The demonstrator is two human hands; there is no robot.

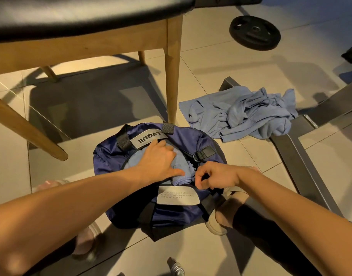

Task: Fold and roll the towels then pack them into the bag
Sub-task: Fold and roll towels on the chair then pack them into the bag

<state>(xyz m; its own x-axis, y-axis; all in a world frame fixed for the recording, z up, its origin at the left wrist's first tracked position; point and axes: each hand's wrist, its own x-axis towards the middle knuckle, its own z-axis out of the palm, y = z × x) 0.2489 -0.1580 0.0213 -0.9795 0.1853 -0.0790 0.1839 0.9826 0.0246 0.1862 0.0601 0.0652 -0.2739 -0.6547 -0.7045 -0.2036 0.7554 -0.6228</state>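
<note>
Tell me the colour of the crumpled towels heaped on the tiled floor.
Light blue: the crumpled towels, best in the head view.

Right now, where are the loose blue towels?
The loose blue towels lie on the tiled floor at right in the head view, beyond the navy bag, beside a wooden chair leg.

Warm light on pale floor tiles (227, 72). Beyond the left grip (157, 159) stands a wooden chair (172, 76) with a black seat. Well beyond the right grip (217, 178) lies a black weight plate (255, 32); right of that grip, a dark metal frame (290, 156)
</note>
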